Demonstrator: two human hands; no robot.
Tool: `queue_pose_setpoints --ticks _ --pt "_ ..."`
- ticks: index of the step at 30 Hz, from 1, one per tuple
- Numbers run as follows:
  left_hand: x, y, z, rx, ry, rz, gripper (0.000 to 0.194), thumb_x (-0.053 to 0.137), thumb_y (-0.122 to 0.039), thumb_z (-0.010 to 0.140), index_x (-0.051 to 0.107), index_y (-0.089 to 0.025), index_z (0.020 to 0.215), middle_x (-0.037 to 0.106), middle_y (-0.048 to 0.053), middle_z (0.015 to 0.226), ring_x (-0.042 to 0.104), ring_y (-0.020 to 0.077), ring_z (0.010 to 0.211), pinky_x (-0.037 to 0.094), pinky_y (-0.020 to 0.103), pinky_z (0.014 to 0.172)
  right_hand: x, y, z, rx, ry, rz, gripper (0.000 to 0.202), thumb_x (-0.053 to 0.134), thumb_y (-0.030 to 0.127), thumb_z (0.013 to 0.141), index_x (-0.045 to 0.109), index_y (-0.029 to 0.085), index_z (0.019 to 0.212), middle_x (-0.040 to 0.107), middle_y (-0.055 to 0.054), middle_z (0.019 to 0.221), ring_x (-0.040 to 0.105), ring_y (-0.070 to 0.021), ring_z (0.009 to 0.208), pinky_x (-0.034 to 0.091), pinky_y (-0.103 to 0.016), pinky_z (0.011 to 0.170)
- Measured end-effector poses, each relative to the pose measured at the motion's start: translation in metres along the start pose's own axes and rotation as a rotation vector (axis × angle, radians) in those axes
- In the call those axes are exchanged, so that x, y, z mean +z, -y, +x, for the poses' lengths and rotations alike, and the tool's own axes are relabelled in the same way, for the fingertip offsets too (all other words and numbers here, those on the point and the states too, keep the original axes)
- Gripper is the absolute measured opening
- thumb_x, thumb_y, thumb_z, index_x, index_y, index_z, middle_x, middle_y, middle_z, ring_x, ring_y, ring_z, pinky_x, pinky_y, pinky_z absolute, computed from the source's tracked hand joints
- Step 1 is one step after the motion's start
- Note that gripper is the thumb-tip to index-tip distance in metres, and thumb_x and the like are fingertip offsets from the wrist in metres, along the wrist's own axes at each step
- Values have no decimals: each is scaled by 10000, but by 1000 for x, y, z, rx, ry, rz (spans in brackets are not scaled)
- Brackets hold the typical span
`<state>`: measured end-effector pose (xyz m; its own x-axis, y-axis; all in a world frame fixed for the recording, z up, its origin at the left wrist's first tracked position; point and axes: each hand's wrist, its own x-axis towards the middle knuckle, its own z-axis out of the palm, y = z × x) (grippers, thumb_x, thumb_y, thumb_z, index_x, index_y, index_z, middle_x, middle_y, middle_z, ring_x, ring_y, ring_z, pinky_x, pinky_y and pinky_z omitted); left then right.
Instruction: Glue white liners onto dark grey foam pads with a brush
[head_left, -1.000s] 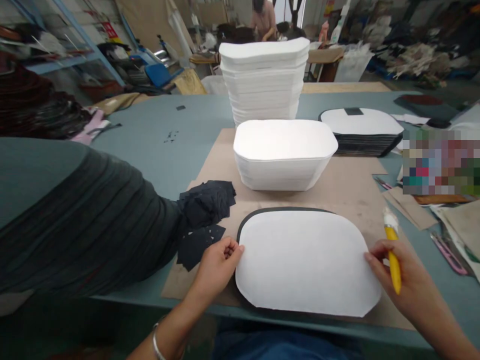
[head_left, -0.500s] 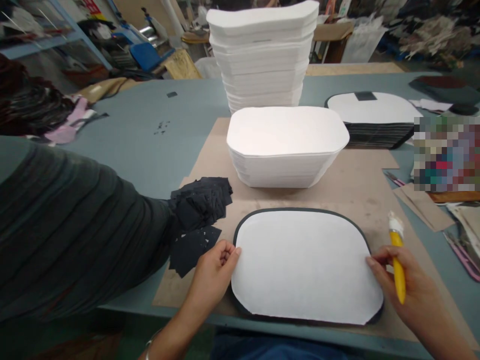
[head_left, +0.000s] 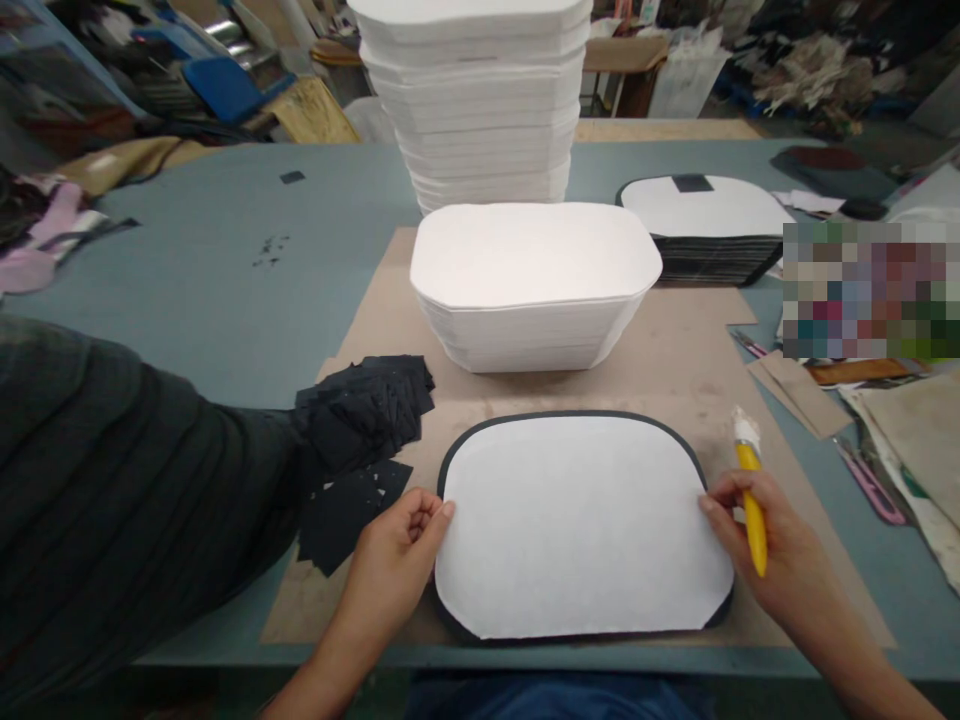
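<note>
A white rounded panel (head_left: 585, 525) lies over a slightly larger black one, whose dark rim (head_left: 559, 414) shows around it. My left hand (head_left: 409, 535) is closed in a pinch on the white panel's left edge. At the right edge, the thumb and forefinger of my right hand (head_left: 765, 520) pinch the same panel. That hand also holds a yellow-handled paintbrush (head_left: 752, 510), bristles pointing up and coated with something whitish. Left of the panel, beside my left hand, lies a loose pile of black square pieces (head_left: 367, 415).
Behind the panel stand a white stack (head_left: 536, 335) and a taller white stack (head_left: 480, 120). Black-edged panels (head_left: 716, 260) are piled at the back right. Brown cardboard (head_left: 667, 370) covers part of the table. Pink-handled snips (head_left: 870, 485) lie right; a dark draped bulk (head_left: 135, 500) fills the left.
The whole view has shifted, so things sit further left in the picture. Both hands keep their places at the white panel's edges, and the paintbrush stays in my right hand.
</note>
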<state>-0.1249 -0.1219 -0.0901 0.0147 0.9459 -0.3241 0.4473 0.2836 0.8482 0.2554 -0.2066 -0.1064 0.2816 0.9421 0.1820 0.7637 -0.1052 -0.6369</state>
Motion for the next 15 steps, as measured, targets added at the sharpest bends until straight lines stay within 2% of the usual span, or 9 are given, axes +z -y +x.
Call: queue_pose_setpoints --ticks 7,10,15 --pt "-8 -7 8 74 64 142 303 627 -482 817 568 -214 690 554 -12 587 526 164 525 361 245 489 -7 -13 1 2 67 -187 326 576 592 890 548 281 985 671 -28 834 669 -226 633 501 -338 551" --pt "-11 -9 10 107 94 182 282 625 -443 827 573 -210 676 561 -6 579 539 169 537 362 248 501 -14 -18 5 13 115 -230 350 574 641 850 541 320 984 688 -35 843 682 -275 634 494 -389 529" --pt "-9 -7 11 175 72 212 255 641 -392 839 593 -199 680 587 3 589 544 158 541 356 242 505 -24 -15 16 79 133 -303 364 622 660 756 541 346 923 679 -31 809 666 -307 643 474 -428 552"
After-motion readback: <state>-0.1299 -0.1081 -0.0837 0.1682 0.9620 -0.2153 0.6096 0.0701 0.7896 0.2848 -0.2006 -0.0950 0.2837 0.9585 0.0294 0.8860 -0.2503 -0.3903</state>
